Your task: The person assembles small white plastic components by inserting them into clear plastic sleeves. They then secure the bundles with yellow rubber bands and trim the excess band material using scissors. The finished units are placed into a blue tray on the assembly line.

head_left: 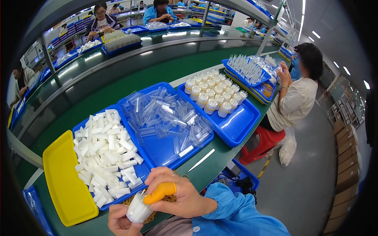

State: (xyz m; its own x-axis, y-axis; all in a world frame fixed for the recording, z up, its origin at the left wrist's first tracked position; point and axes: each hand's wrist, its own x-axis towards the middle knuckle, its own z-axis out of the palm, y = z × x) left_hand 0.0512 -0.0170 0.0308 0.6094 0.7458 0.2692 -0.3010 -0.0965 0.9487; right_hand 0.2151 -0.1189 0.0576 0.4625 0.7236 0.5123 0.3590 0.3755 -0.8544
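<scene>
My left hand (120,222) and my right hand (179,194) meet at the near edge of the green bench. Together they hold a small white plastic cylinder in a clear wrap (138,209). An orange rubber cot covers my right thumb, which presses on the piece. Under the hands lies a pile of tan rubber bands (170,199). Just beyond is a blue tray (142,170) heaped with white plastic sticks (105,155). A second blue tray (159,151) holds clear plastic sleeves (169,118).
A yellow tray (65,185) sits at the left. A third blue tray (240,126) carries rows of finished white cylinders (214,92). A person in a cream shirt (293,102) sits on a red stool (262,143) to the right. Other workers sit across the green conveyor (118,74).
</scene>
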